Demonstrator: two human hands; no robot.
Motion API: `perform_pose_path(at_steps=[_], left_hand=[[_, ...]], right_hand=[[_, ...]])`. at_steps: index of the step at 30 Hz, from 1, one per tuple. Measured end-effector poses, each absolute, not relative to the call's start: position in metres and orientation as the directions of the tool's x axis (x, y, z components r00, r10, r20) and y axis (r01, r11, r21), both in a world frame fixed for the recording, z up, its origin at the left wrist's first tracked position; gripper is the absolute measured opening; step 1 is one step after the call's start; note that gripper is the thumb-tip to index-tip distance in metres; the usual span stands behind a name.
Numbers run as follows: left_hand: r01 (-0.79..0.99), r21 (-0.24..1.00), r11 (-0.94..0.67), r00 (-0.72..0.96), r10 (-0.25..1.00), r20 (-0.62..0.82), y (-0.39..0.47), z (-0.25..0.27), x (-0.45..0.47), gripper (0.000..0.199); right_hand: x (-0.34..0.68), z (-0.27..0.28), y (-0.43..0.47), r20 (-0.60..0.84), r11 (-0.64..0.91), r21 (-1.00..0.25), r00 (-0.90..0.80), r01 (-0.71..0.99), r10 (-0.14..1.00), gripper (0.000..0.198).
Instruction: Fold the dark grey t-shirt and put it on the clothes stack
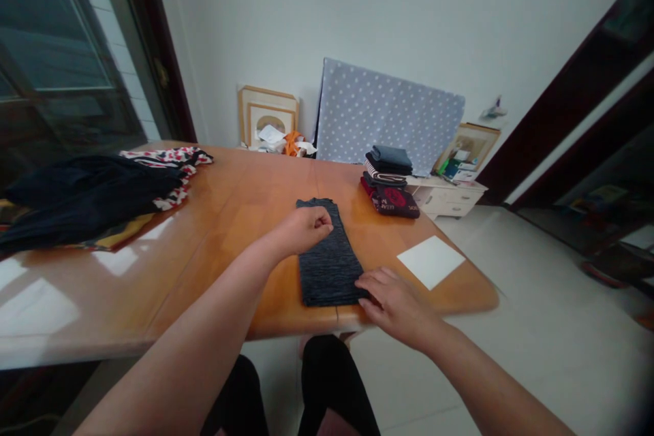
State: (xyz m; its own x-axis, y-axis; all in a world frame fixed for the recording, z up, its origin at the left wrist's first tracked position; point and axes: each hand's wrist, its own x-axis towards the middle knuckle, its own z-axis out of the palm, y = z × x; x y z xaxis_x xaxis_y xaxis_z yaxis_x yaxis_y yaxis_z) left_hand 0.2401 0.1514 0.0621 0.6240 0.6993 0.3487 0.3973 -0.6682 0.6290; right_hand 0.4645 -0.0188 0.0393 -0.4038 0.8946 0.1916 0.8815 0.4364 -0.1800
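A dark grey heathered garment (330, 276), folded into a long flat piece, lies near the table's front edge. My left hand (309, 226) is over its far part with the fingers curled closed, and nothing shows in them. At the near right corner of the cloth, my right hand (393, 303) rests its fingertips on the edge. Its fingers are stretched out and the thumb is apart from them.
On the wooden table (245, 204), a stack of folded clothes (391, 180) stands at the far right. A white sheet (432, 262) lies at the right. Loose dark clothes (97, 187) are heaped at the left. Beyond stands a polka-dot cloth cover (388, 109).
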Motion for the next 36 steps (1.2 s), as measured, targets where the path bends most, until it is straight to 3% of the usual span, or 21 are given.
perform_pose_path(at_steps=[6, 12, 23, 28, 36], left_hand=[[0.433, 0.559, -0.707, 0.770, 0.612, 0.179, 0.101, 0.064, 0.216, 0.014], [0.470, 0.444, -0.763, 0.783, 0.592, 0.191, 0.049, 0.049, 0.199, 0.027], [0.595, 0.250, -0.764, 0.724, 0.644, 0.246, 0.036, 0.037, 0.205, 0.018], [0.605, 0.248, -0.757, 0.702, 0.654, 0.283, 0.038, 0.044, 0.204, 0.016], [0.605, 0.309, -0.734, 0.662, 0.679, 0.318, 0.041, 0.051, 0.204, 0.015]], right_hand=[[0.468, 0.035, -0.024, 0.275, 0.474, -0.206, -0.414, 0.856, 0.868, 0.030], [0.482, 0.022, -0.028, 0.374, 0.437, -0.278, -0.323, 0.856, 0.869, 0.036], [0.456, 0.023, -0.031, 0.391, 0.442, -0.194, -0.344, 0.876, 0.853, 0.045], [0.437, 0.014, -0.021, 0.414, 0.459, -0.140, -0.370, 0.877, 0.832, 0.055], [0.432, 0.006, -0.013, 0.432, 0.383, -0.091, -0.309, 0.919, 0.847, 0.034]])
